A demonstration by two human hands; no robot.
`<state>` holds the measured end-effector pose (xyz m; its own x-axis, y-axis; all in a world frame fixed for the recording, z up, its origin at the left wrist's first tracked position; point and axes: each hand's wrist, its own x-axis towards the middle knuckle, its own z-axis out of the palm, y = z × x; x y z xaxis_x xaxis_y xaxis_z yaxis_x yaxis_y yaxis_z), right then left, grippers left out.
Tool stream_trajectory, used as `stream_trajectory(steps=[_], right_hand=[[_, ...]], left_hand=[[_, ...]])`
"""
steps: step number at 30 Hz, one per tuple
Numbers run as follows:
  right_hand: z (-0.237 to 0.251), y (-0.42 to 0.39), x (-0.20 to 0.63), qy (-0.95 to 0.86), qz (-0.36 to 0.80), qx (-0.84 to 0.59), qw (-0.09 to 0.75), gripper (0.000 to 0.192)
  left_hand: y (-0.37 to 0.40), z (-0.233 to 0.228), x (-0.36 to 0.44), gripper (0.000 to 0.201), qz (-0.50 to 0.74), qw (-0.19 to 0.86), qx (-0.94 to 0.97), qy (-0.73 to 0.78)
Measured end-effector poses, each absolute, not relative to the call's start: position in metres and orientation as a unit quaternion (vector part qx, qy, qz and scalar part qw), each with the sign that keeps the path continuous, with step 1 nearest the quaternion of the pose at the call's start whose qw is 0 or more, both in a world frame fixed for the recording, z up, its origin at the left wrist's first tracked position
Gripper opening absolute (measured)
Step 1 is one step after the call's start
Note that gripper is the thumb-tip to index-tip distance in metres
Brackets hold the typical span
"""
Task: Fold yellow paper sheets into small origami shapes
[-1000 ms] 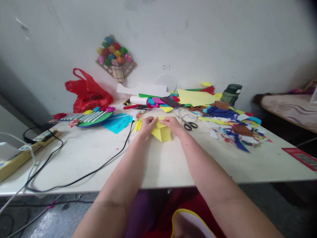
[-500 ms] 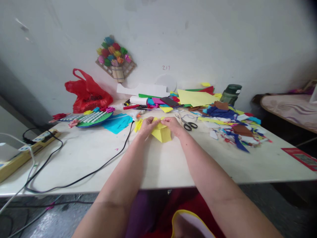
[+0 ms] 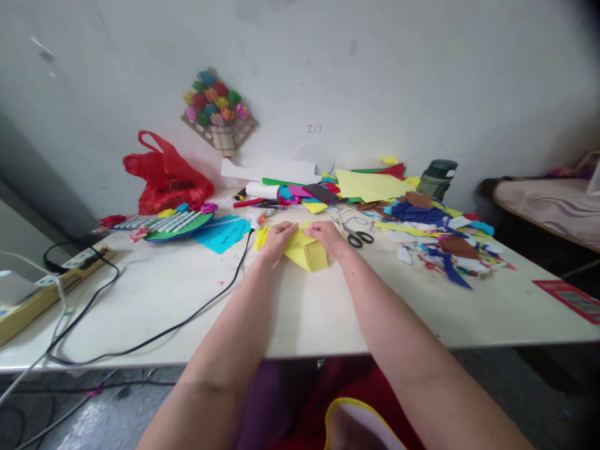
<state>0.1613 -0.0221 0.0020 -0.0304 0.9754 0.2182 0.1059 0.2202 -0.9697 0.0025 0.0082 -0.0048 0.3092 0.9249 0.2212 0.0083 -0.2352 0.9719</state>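
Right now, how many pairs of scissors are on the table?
1: black-handled scissors just right of the right hand. More could be buried under the paper scraps.

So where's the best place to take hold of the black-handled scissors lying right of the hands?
Probably by the black handle loops of the scissors, coming from the near right. They lie flat on the table, loops toward the person, blades pointing away to the left behind the right hand, so the loops are the open, safe end.
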Motion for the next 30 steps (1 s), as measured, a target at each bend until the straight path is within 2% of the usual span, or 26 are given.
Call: stream_trajectory(steps=[8,18,25,30], right_hand=[[0.005,-0.025,0.160,-0.589,0.420,-0.456,0.518,0.018],[0.010,-0.029,0.160,-0.517,0.503,-0.432,0.541,0.037],[0.003,-0.019,0.163,-0.567,0.369,-0.506,0.536,0.035],[0.004,-0.020,0.160,-0.543,0.377,-0.525,0.536,0.031]], left_hand=[[0.008,-0.004,0.004,0.033,0.465,0.483,0.639,0.376],[0.014,-0.003,0.007,0.031,0.529,0.341,0.653,0.421],[0.013,-0.001,0.008,0.030,0.530,0.324,0.651,0.437],[0.015,-0.003,0.009,0.029,0.541,0.355,0.628,0.432]])
